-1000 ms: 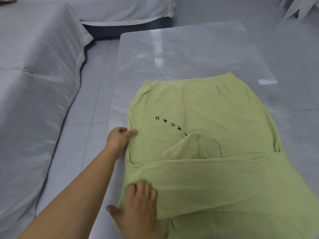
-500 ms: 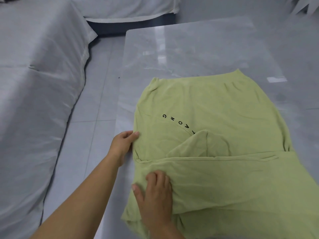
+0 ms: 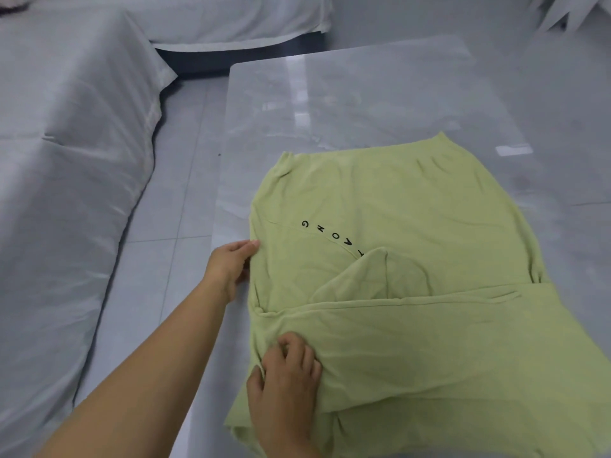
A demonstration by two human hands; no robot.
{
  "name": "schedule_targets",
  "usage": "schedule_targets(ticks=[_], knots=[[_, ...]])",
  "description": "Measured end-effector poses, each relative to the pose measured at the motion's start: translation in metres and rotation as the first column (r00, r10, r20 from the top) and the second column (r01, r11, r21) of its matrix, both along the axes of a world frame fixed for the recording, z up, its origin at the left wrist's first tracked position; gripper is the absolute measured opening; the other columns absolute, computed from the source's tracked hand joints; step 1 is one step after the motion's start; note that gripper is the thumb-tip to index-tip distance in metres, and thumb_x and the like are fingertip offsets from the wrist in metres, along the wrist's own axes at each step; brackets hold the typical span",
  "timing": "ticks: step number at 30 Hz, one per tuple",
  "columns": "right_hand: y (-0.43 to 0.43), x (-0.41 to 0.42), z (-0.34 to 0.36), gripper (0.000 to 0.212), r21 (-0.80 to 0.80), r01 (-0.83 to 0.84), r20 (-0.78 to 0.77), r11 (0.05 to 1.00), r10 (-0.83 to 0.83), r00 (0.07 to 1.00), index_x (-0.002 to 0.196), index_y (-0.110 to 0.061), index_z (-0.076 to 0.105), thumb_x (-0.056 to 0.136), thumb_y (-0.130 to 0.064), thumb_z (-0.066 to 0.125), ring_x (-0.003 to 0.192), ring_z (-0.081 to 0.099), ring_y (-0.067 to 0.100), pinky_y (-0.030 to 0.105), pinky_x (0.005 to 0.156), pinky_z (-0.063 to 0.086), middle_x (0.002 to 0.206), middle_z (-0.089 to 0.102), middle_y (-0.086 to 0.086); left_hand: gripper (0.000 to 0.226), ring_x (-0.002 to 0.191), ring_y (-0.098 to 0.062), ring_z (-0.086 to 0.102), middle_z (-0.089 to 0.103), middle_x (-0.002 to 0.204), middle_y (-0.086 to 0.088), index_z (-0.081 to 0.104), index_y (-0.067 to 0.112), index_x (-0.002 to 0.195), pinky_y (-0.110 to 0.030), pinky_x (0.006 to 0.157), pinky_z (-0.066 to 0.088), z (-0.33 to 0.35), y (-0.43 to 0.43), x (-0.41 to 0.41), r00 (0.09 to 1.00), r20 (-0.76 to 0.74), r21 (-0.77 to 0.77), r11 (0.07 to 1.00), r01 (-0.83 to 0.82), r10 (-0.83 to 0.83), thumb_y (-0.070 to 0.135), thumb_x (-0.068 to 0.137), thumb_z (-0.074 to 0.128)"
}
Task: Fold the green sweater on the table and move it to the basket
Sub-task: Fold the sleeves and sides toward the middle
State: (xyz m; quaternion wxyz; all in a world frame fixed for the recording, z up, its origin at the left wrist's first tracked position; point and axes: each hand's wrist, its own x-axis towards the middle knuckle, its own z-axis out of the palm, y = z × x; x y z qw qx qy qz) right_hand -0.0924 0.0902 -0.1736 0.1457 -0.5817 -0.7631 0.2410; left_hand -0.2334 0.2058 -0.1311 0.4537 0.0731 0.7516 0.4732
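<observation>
Sweater (image 3: 413, 259) sits half-folded at the desk (image 3: 347, 94) edge, lower right of frame; left hand (image 3: 231, 264) pinches its side, right hand (image 3: 286, 381) bunches the sleeve, so a tug could undo the fold.

Glossy grey tabletop (image 3: 363, 94), overhead light reflected on it. Grey tiled floor (image 3: 172, 209) seen left. Furniture draped in white sheets: 1 piece at left (image 3: 66, 160), 1 at the far end (image 3: 238, 21).
</observation>
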Motion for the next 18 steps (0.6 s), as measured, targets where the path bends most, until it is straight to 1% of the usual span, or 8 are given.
schedule_targets(ticks=[2, 4, 7, 9, 10, 12, 15, 18], knots=[[0.003, 0.004, 0.002, 0.014, -0.013, 0.017, -0.114, 1.0, -0.019, 0.993, 0.058, -0.026, 0.047, 0.051, -0.038, 0.052, 0.083, 0.041, 0.014, 0.029, 0.069, 0.028, 0.089, 0.059, -0.005, 0.019, 0.068, -0.02, 0.057, 0.062, 0.078, -0.008, 0.061, 0.005, 0.105, -0.028, 0.067, 0.049, 0.0, 0.01, 0.001, 1.0, 0.021, 0.01, 1.0, -0.014, 0.014, 0.013, 0.088, 0.06], [0.006, 0.009, 0.002, 0.011, -0.094, 0.055, -0.301, 0.994, -0.081, 0.95, 0.058, -0.025, 0.045, 0.053, -0.034, 0.051, 0.081, 0.043, 0.01, 0.023, 0.07, 0.032, 0.084, 0.059, -0.006, 0.019, 0.068, -0.019, 0.058, 0.062, 0.079, -0.007, 0.061, 0.005, 0.105, -0.028, 0.066, 0.051, 0.0, 0.017, 0.002, 0.999, 0.029, 0.025, 1.0, -0.015, 0.014, 0.013, 0.088, 0.06], [0.019, 0.026, 0.012, 0.013, -0.461, 0.077, -0.557, 0.884, -0.356, 0.751, 0.063, -0.03, 0.052, 0.066, -0.023, 0.062, 0.08, 0.056, 0.002, 0.016, 0.071, 0.041, 0.086, 0.063, -0.014, 0.011, 0.064, -0.018, 0.062, 0.066, 0.074, -0.006, 0.062, 0.007, 0.098, -0.028, 0.063, 0.053, 0.002, 0.028, 0.006, 0.997, 0.067, 0.076, 0.996, -0.036, 0.031, 0.009, 0.089, 0.057], [0.029, 0.041, 0.018, 0.025, -0.701, -0.025, -0.577, 0.712, -0.546, 0.608, 0.063, -0.023, 0.054, 0.077, -0.005, 0.065, 0.074, 0.062, -0.001, 0.012, 0.067, 0.044, 0.091, 0.067, -0.014, 0.006, 0.065, -0.017, 0.062, 0.066, 0.075, -0.005, 0.058, 0.012, 0.086, -0.028, 0.06, 0.053, 0.006, 0.037, 0.01, 0.993, 0.097, 0.109, 0.991, -0.075, 0.064, 0.008, 0.089, 0.055], [0.034, 0.049, 0.02, 0.024, -0.743, -0.066, -0.576, 0.666, -0.586, 0.57, 0.065, -0.017, 0.055, 0.08, 0.001, 0.063, 0.068, 0.062, -0.002, 0.011, 0.065, 0.044, 0.089, 0.068, -0.01, 0.01, 0.068, -0.017, 0.06, 0.063, 0.078, -0.005, 0.055, 0.014, 0.083, -0.028, 0.061, 0.052, 0.008, 0.041, 0.012, 0.992, 0.103, 0.13, 0.987, -0.09, 0.076, 0.007, 0.09, 0.053], [0.043, 0.064, 0.025, 0.019, -0.766, -0.078, -0.568, 0.638, -0.616, 0.547, 0.068, -0.011, 0.054, 0.082, -0.001, 0.062, 0.057, 0.055, 0.002, 0.016, 0.061, 0.043, 0.074, 0.064, -0.001, 0.016, 0.071, -0.017, 0.058, 0.06, 0.084, -0.005, 0.05, 0.015, 0.077, -0.028, 0.062, 0.051, 0.013, 0.051, 0.017, 0.991, 0.102, 0.203, 0.974, -0.101, 0.082, 0.006, 0.089, 0.051], [0.052, 0.083, 0.031, 0.011, -0.784, -0.079, -0.556, 0.615, -0.641, 0.528, 0.071, -0.012, 0.055, 0.075, -0.016, 0.064, 0.051, 0.045, 0.005, 0.02, 0.056, 0.039, 0.057, 0.054, -0.004, 0.026, 0.073, -0.016, 0.054, 0.058, 0.089, 0.002, 0.042, 0.016, 0.066, -0.027, 0.062, 0.046, 0.023, 0.07, 0.034, 1.0, 0.007, 0.343, 0.939, -0.015, 0.014, -0.002, 0.085, 0.047], [0.066, 0.114, 0.035, 0.013, -0.813, -0.081, -0.547, 0.576, -0.709, 0.445, 0.074, -0.006, 0.055, 0.077, -0.014, 0.065, 0.044, 0.045, 0.003, 0.015, 0.047, 0.039, 0.049, 0.054, -0.005, 0.026, 0.093, -0.013, 0.056, 0.055, 0.123, 0.011, 0.039, 0.02, 0.065, -0.026, 0.074, 0.045, 0.029, 0.096, 0.071, 0.977, -0.198, 0.429, 0.888, 0.164, -0.085, 0.0, 0.08, 0.046]])
